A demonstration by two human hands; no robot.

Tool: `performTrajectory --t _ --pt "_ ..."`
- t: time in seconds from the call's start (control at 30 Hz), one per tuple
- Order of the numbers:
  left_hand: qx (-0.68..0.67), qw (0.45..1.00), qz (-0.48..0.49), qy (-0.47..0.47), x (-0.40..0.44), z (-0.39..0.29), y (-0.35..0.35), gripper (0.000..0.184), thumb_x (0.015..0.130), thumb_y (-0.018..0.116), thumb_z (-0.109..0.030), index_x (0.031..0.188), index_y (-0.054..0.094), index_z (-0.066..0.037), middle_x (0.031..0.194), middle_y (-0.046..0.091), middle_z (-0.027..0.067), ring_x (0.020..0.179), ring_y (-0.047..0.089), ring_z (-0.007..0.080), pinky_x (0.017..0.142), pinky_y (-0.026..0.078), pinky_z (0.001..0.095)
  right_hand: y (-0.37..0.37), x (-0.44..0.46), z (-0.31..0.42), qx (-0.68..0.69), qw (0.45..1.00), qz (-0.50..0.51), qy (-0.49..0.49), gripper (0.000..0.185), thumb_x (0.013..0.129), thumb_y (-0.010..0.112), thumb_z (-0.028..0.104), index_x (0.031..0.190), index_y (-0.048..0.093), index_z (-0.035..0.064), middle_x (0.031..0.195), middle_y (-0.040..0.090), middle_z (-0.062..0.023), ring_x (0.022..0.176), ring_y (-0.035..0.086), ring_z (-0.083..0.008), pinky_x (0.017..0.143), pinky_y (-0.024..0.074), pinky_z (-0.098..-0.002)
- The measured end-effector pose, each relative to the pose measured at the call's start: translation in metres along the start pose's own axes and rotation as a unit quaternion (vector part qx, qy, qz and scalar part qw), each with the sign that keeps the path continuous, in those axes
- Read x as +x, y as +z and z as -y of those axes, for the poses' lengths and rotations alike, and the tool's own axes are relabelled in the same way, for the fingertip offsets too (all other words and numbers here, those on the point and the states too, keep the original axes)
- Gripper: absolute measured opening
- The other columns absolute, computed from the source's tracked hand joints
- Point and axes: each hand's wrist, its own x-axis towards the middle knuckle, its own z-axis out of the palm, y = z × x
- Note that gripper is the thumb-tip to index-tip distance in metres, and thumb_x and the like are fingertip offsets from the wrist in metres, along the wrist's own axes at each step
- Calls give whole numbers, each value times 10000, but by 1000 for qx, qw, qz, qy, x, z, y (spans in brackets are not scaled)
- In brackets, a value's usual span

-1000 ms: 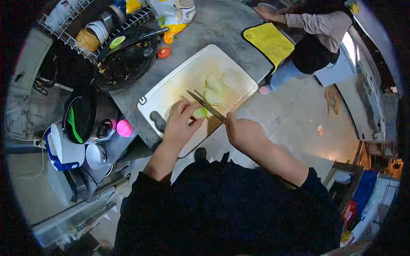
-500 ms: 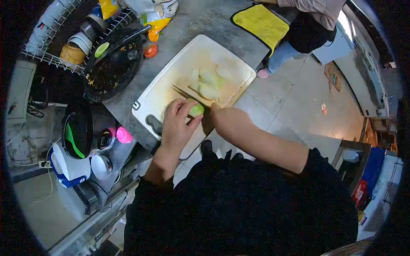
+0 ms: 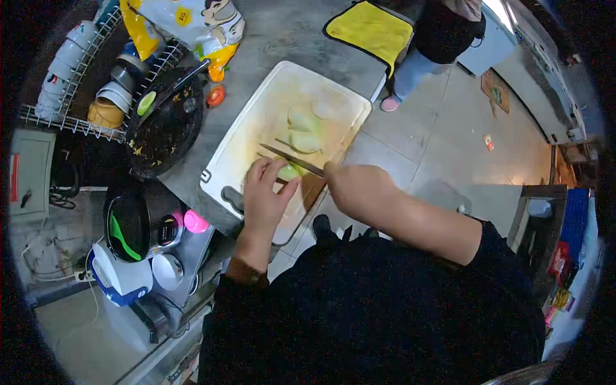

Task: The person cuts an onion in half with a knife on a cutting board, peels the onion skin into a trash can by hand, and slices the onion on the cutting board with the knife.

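My right hand (image 3: 356, 187) is wrapped round the handle of a kitchen knife (image 3: 292, 159), its blade pointing left over the cutting board (image 3: 255, 119). Just in front of the blade, on the near side, my left hand (image 3: 264, 197) pinches a pale green piece of vegetable (image 3: 289, 172) with curved fingers. The fingers partly cover that piece, so its exact kind is unclear. Beyond the blade lie several thin pale green slices (image 3: 305, 131) on the board.
A black pan (image 3: 163, 138) holds food scraps, with a halved lime (image 3: 146, 103) at its rim. Nearby are a cut tomato (image 3: 215, 96), a snack bag (image 3: 186, 25), a dish rack (image 3: 77, 122) and a yellow cloth (image 3: 372, 32). Another person (image 3: 443, 38) stands at the back right.
The knife blade has shifted from against the green piece to a little beyond it, nearer the slices. My left hand still holds the piece. The whole view has shifted slightly.
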Motion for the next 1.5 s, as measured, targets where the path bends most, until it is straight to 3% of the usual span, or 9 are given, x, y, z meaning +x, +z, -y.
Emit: performTrajectory --t 0.47,0.73,1.13,1.3,1.43,1.5 --pt "-6 1000 -2 -3 -3 2 -3 395 725 796 -199 1075 640 -107 1094 554 105 1000 554 316 871 456 429 26 50 10 16 1000 -13 7 169 888 515 155 987 526 18 762 674 -187 667 667 -380 559 521 -483" --pt "3 1000 -6 0 -2 1 -4 402 718 799 -196 1071 630 -103 1095 541 115 1005 547 323 864 460 431 4 12 3 -19 999 -33 -27 157 901 490 147 982 524 17 723 662 -181 659 665 -372 547 513 -489" --pt "2 1000 -8 16 0 4 0 405 716 807 -202 1065 630 -98 1076 547 115 985 545 323 854 454 427 34 33 16 7 998 25 49 150 874 514 121 973 508 9 708 657 -183 662 666 -371 543 509 -482" --pt "-5 1000 -5 6 -3 5 -3 389 725 803 -195 1059 633 -93 1070 544 117 978 543 329 855 452 427 29 46 16 22 999 -23 19 164 881 509 128 995 504 11 717 658 -189 665 666 -374 548 507 -482" --pt "-3 1000 -16 3 -4 5 -1 376 723 804 -196 1041 637 -87 1061 544 115 975 545 329 845 456 430 17 43 5 23 1000 3 -2 162 888 506 138 990 510 11 713 655 -194 659 660 -379 546 502 -490" --pt "-5 1000 -19 0 -5 5 -3 379 722 805 -197 1044 636 -87 1061 544 115 971 547 330 843 457 432 14 21 4 -1 999 -46 -21 153 891 500 137 974 519 10 701 652 -195 657 658 -380 544 499 -495"
